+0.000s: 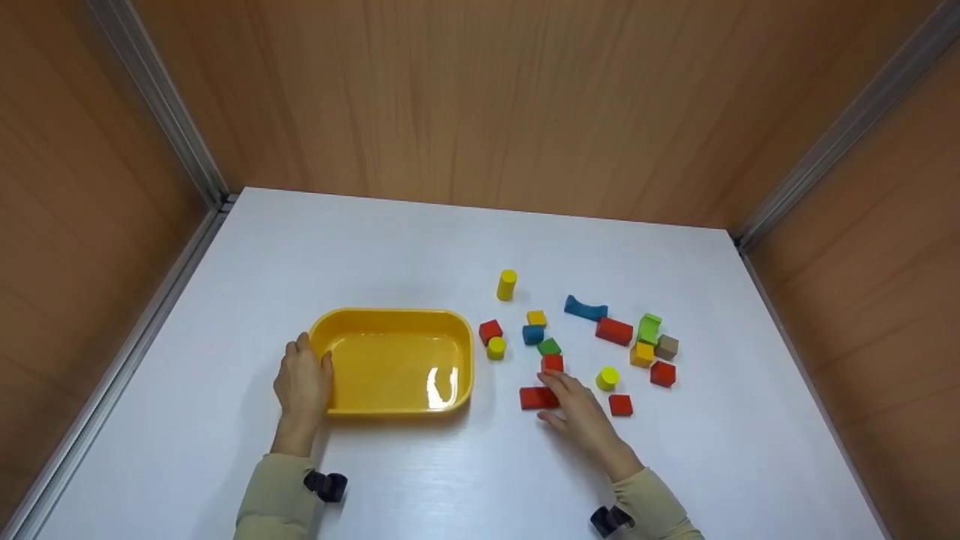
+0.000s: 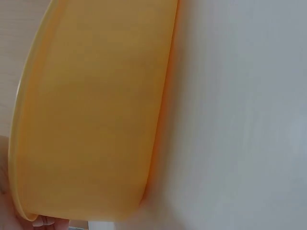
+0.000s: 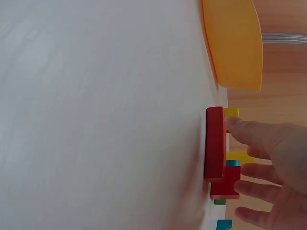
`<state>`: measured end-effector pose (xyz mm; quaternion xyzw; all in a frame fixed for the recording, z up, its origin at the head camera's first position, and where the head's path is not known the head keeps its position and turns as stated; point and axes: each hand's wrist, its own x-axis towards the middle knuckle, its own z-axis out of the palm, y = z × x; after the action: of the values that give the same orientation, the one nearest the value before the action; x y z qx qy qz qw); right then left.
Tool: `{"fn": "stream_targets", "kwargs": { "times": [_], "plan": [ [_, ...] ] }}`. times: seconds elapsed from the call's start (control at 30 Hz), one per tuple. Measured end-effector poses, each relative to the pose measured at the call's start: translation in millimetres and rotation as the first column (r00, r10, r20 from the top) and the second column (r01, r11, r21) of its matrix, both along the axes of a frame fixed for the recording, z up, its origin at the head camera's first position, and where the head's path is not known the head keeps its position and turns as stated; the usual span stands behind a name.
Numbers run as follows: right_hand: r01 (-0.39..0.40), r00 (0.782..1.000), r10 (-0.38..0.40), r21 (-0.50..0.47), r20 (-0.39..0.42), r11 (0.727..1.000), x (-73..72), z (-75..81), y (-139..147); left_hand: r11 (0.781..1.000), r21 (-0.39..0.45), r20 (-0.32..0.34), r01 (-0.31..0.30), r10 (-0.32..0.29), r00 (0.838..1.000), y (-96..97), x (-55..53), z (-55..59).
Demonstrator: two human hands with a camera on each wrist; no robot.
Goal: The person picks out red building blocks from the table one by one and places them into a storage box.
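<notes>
On the left, a yellow plastic tray (image 1: 397, 367) sits on the white table. My left hand (image 1: 300, 382) holds its left end, the thumb over the rim and the fingers outside; in the left wrist view the tray's outer wall (image 2: 96, 115) covers most of that hand. My right hand (image 1: 589, 424) hovers over a long red block (image 1: 534, 398), its fingers spread and loosely bent. The right wrist view shows the thumb close to the top of this red block (image 3: 214, 143). A smaller red block (image 1: 552, 363) lies just beyond it, near the fingertips.
Right of the tray lie several wooden blocks, among them a yellow cylinder (image 1: 507, 286), a blue arch (image 1: 585, 308), a red block (image 1: 614, 331), a light green block (image 1: 649, 328) and a red cube (image 1: 621, 406). Wood-grain panels (image 1: 465, 105) wall the table in.
</notes>
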<state>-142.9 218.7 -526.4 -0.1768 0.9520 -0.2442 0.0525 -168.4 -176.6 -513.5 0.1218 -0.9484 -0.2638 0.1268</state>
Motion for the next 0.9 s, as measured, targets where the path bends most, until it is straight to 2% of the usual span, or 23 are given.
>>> {"fn": "stream_targets", "kwargs": {
  "times": [0.13, 0.2, 0.53, 0.9],
  "plan": [
    [-0.018, 1.000, 0.019, 0.051, -0.021, 0.999, -1.2, -2.2, -2.6, 1.000, -0.020, -0.038, 0.005, -0.006, 0.999, -1.4, -0.9, -3.4],
    [-0.018, 1.000, 0.018, 0.069, -0.007, 0.997, -1.8, -3.6, -3.6, 0.999, -0.032, -0.045, -0.001, -0.001, 0.999, -2.1, -1.5, -5.2],
    [-0.020, 0.998, 0.013, 0.130, 0.059, 0.991, -6.9, -6.6, -8.5, 0.998, -0.063, -0.031, -0.020, 0.018, 0.999, -4.1, -1.6, -8.0],
    [-0.029, 0.998, 0.023, 0.121, 0.052, 0.992, -10.4, -4.2, -12.4, 0.999, -0.030, -0.037, -0.018, 0.017, 0.999, -4.9, -1.4, -9.2]
  ]
}}
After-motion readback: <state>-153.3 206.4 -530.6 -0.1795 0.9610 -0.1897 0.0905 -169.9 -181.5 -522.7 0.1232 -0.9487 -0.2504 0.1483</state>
